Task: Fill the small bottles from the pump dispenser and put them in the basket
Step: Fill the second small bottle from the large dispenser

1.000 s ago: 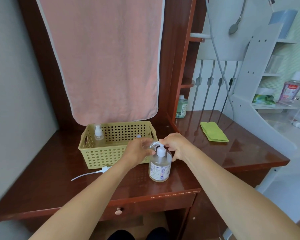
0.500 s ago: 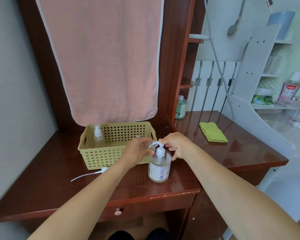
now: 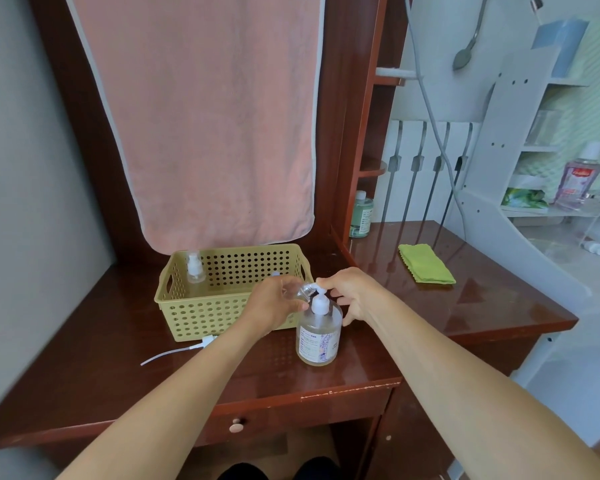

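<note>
Soft daylight from the right, glossy desk (image 3: 430,306) glare, wide-angle edge distortion.

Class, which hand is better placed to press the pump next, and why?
Right hand: its fingers rest on the pump dispenser head, while the left hand grips the small bottle at the spout.
</note>
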Available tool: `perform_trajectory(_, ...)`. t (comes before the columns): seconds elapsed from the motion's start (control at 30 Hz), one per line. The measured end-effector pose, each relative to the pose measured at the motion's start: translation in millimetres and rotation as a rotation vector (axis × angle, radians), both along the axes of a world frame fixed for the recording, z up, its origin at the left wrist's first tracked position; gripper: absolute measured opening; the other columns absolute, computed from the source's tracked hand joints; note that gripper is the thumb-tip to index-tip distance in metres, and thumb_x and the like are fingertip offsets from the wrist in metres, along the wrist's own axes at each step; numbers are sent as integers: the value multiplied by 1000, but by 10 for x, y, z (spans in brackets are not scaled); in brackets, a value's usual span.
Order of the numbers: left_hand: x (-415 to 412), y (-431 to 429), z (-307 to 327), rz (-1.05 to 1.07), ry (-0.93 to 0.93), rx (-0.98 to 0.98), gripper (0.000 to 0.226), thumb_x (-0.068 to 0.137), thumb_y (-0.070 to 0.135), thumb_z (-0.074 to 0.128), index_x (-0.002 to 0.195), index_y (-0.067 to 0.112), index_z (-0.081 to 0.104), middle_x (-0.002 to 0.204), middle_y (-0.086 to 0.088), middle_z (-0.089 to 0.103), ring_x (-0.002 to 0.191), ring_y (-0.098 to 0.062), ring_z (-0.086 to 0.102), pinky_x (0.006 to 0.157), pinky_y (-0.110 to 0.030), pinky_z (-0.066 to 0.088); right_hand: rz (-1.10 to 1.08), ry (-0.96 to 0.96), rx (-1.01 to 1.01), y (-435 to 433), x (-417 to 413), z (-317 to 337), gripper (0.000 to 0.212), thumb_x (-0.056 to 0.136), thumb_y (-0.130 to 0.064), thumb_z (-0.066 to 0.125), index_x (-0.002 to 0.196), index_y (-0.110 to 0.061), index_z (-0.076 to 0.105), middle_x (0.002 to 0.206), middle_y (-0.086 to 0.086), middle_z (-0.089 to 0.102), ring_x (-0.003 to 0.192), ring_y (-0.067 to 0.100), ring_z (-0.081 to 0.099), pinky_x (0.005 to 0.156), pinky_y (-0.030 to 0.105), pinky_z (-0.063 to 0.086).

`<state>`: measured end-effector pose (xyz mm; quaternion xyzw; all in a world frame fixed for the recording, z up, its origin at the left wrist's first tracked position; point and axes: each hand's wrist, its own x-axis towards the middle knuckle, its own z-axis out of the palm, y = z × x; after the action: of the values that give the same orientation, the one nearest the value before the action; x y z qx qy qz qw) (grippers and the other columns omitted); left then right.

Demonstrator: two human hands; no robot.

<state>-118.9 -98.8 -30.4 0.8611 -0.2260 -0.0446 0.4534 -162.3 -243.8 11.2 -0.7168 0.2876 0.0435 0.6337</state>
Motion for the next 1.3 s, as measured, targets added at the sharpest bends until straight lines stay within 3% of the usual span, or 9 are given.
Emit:
perform_trajectory(0.17,-28,-25,-27,-25,3,3,39,78,13,77,115,16,65,97,7,61,99,-11,58,84,-25,42,-45,-12,8,41,18,-124,51,89,-17,66,134,-6,46,127,14,53,107,31,51,91,61,36)
perform_trajectory(0.3,-44,0,-73,-21,2,10,39,77,13,77,114,18,66,100,6,63,99,-12,59,83,-24,42,-42,7,-5,74,32,-166,41,89,-16,65,125,-4,53,130,18,54,113,35,51,97,66,31)
perform_trajectory(0.47,-14,10,1,-11,29,-48,37,78,14,77,113,20,66,98,8,62,96,-10,57,84,-24,41,21,62,-26,-12,77,3,54,90,-16,64,138,-2,42,145,21,38,135,42,33,100,71,23)
perform_trajectory(0.73,-5,-12,-87,-44,44,-40,40,76,10,78,114,15,65,101,5,65,101,-9,60,85,-21,43,-47,78,-18,54,133,-179,52,88,-16,65,136,-10,45,141,20,44,128,45,40,92,75,28)
perform_trajectory(0.9,3,-11,-10,-34,53,-68,38,76,10,78,111,18,65,102,6,63,104,-9,58,95,-27,46,-9,99,-52,-4,139,-34,48,91,-16,62,135,-7,46,143,20,41,130,47,36,91,74,30)
perform_trajectory(1.13,-35,-17,-65,-82,79,-68,38,79,3,74,114,15,65,112,3,66,110,-8,57,95,-22,43,-36,91,-29,17,155,-222,54,89,-19,65,137,-12,43,142,19,43,127,47,40,91,76,28)
perform_trajectory(1.3,-26,3,-71,-46,43,-69,31,78,9,76,107,19,67,98,8,68,98,-5,60,83,-18,44,-7,107,-31,20,143,-123,54,90,-19,63,138,-8,41,143,21,40,129,48,37,91,75,28)
